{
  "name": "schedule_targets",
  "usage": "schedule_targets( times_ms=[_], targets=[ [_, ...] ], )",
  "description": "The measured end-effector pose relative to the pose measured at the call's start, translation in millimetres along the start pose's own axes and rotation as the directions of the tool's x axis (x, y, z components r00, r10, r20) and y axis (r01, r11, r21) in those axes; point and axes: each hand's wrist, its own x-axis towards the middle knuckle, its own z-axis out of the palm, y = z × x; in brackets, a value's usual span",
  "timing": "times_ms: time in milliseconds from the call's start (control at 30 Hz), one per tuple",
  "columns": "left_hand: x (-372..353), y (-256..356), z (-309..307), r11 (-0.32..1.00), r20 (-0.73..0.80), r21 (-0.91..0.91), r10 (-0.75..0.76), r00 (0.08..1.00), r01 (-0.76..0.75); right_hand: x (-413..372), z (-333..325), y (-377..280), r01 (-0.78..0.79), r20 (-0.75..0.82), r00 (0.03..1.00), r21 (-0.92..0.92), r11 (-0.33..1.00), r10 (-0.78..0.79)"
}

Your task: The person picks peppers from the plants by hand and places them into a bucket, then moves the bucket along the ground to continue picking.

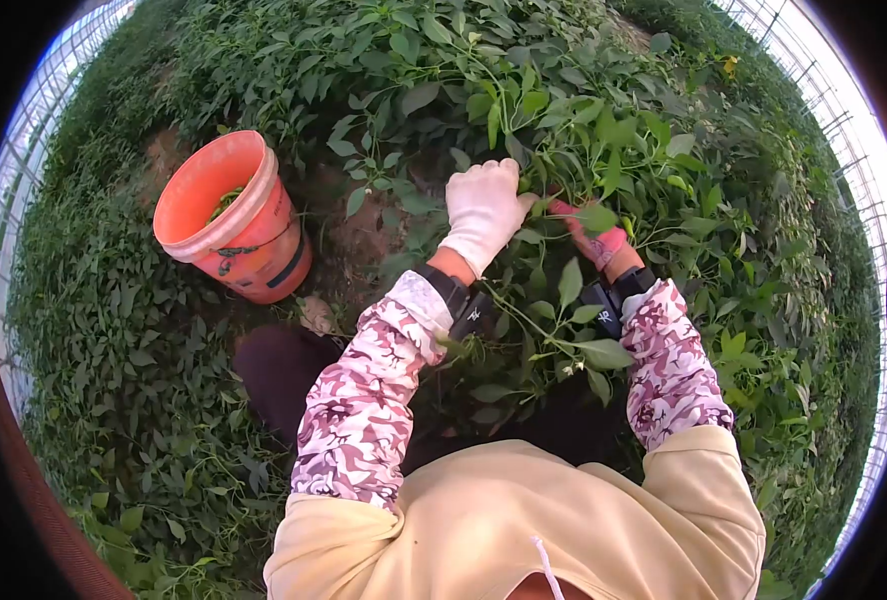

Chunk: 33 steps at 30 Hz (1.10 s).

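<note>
My left hand (486, 208), in a white glove, is closed among the stems of a leafy pepper plant (619, 150). Its fingertips are turned away, and what they grip is hidden. Just to its right, my right hand (596, 238) wears a pink-red glove and reaches into the same foliage. Leaves cover most of its fingers, so their pose does not show. A slender green pepper (494, 126) hangs above my left hand. Another small green pepper (677, 183) shows among the leaves right of my hands.
An orange-red bucket (289, 240) with some green peppers (226, 203) inside stands tilted at the left. Dense plants surround me. Bare soil (364, 225) shows between bucket and plant. My bent knee (279, 375) is below the bucket. Leafy stems (564, 335) reach between my forearms.
</note>
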Motion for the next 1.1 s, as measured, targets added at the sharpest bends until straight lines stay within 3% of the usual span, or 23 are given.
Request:
schedule_targets(
  times_ms=[100,200,233,267,367,400,467,500,533,600,633,667,700,767,800,833,867,900,933,1000,1033,1067,1100],
  targets=[
    [3,0,-8,0.995,0.17,-0.05,-0.079,0.982,0.089,8,2,11,0.068,0.113,0.993,-0.37,0.927,-0.028],
    [-2,-5,-32,0.971,0.262,-0.198,-0.08,0.962,0.135,14,1,22,0.16,0.209,0.978,-0.687,0.709,-0.018],
    [-7,-12,-57,0.832,0.341,-0.546,0.11,0.934,0.101,19,12,41,0.112,-0.139,0.982,-0.111,0.987,-0.127],
    [-13,-19,-83,0.563,0.343,-0.818,0.31,0.887,0.119,17,9,38,0.112,-0.142,0.982,-0.105,0.988,-0.127],
    [-20,-62,-153,0.464,0.224,-0.873,0.108,0.969,0.15,8,-4,37,-0.042,-0.146,0.989,-0.4,0.916,-0.018],
    [-16,-88,-170,0.458,0.067,-0.889,0.068,0.995,0.029,6,-14,54,0.115,-0.049,0.987,-0.442,0.89,-0.152],
    [-9,-130,-202,0.693,-0.112,-0.718,-0.208,0.972,0.065,5,-29,77,0.424,0.158,0.903,-0.481,0.767,-0.4],
    [-4,-173,-209,0.942,-0.29,-0.298,-0.246,0.925,0.157,-7,-34,36,0.359,0.222,0.927,-0.758,0.545,-0.301],
    [0,-205,-209,0.938,-0.463,0.178,-0.187,0.867,0.297,-13,-35,20,0.356,0.218,0.927,-0.762,0.541,-0.304],
    [-7,-203,-209,0.938,-0.419,-0.162,-0.346,0.84,0.305,-19,-37,-6,0.304,0.221,0.953,-0.708,0.638,-0.209],
    [-10,-176,-201,0.85,-0.321,-0.497,-0.367,0.873,0.174,-23,-36,-15,0.272,0.229,0.961,-0.676,0.685,-0.155],
    [-9,-155,-190,0.891,-0.289,-0.435,-0.277,0.916,0.132,-26,-37,-21,0.242,0.249,0.963,-0.645,0.725,-0.099],
    [-7,-139,-169,0.772,-0.059,-0.621,-0.217,0.974,0.134,-25,-40,-27,0.214,0.277,0.96,-0.615,0.759,-0.046],
    [0,-94,-119,0.693,0.249,-0.692,-0.034,0.968,0.202,-18,-35,25,0.157,0.183,0.979,-0.379,0.912,-0.092],
    [5,-71,-101,0.672,0.317,-0.709,0.031,0.948,0.215,-7,-31,66,0.065,0.129,0.989,0.04,0.997,-0.07],
    [11,-56,-74,0.586,0.303,-0.786,0.088,0.949,0.196,1,-26,104,-0.101,0.136,0.991,0.777,0.621,-0.008],
    [19,-47,-48,0.5,0.208,-0.859,0.142,0.968,0.111,1,-20,127,-0.177,0.171,0.984,0.966,0.188,0.044],
    [22,-28,-52,0.382,0.387,-0.856,0.027,0.922,0.348,-1,-17,127,-0.145,0.146,0.989,0.948,0.283,0.016],
    [32,-23,-44,0.253,0.427,-0.88,0.049,0.903,0.403,-3,-17,119,-0.106,0.121,0.993,0.878,0.466,-0.002],
    [40,-27,-41,0.192,0.413,-0.904,0.172,0.894,0.381,-11,-24,99,0.048,0.059,0.995,0.366,0.929,-0.075],
    [42,-32,-50,0.282,0.379,-0.909,0.259,0.888,0.306,-14,-27,88,0.103,0.06,0.993,0.057,0.993,-0.106],
    [46,-39,-65,0.623,0.475,-0.734,0.188,0.86,0.269,-18,-30,80,0.127,0.067,0.991,-0.141,0.982,-0.118],
    [44,-49,-84,0.836,0.387,-0.539,0.14,0.911,0.1,-22,-32,75,0.132,0.081,0.99,-0.247,0.96,-0.115]
  ],
)
